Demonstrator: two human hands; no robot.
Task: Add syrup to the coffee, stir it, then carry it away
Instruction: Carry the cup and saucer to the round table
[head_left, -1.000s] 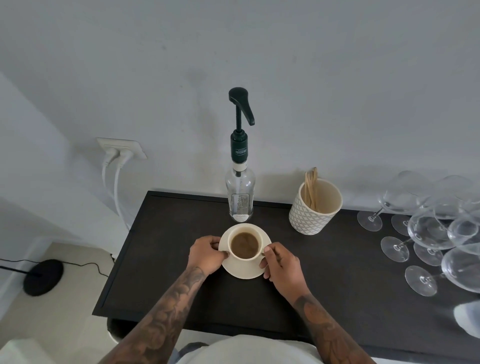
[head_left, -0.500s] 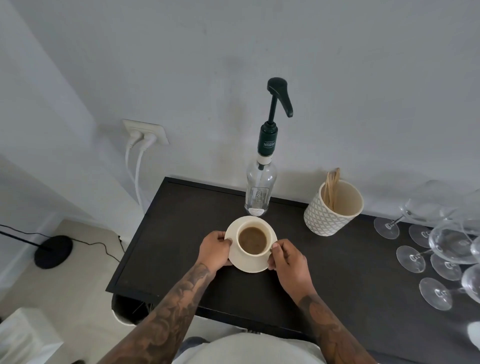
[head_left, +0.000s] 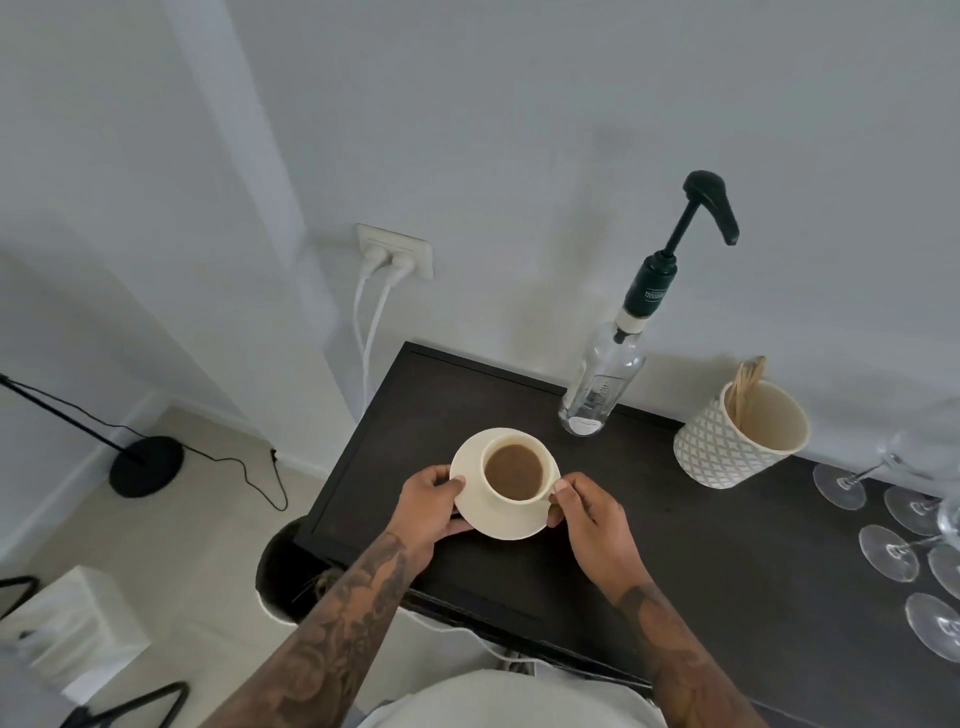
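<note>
A cream cup of brown coffee (head_left: 514, 472) stands on a cream saucer (head_left: 501, 522) over the dark table (head_left: 701, 561). My left hand (head_left: 428, 506) grips the saucer's left rim, thumb on top. My right hand (head_left: 592, 514) grips the saucer's right rim beside the cup. The saucer looks slightly raised off the table; I cannot tell for sure. The clear syrup bottle (head_left: 602, 384) with a dark green pump stands behind the cup by the wall. A patterned pot (head_left: 727, 447) holding wooden stir sticks (head_left: 745, 382) sits to its right.
Several upturned wine glasses (head_left: 893, 551) crowd the table's right side. A wall socket with two white plugs (head_left: 395, 254) hangs left of the table. On the floor at left stand a black lamp base (head_left: 145, 465) with its cable and a white box (head_left: 78, 629).
The view has swung left and down, so the bottle and pot sit further right. Both hands keep hold of the saucer, which seems to have come slightly toward the table's left front.
</note>
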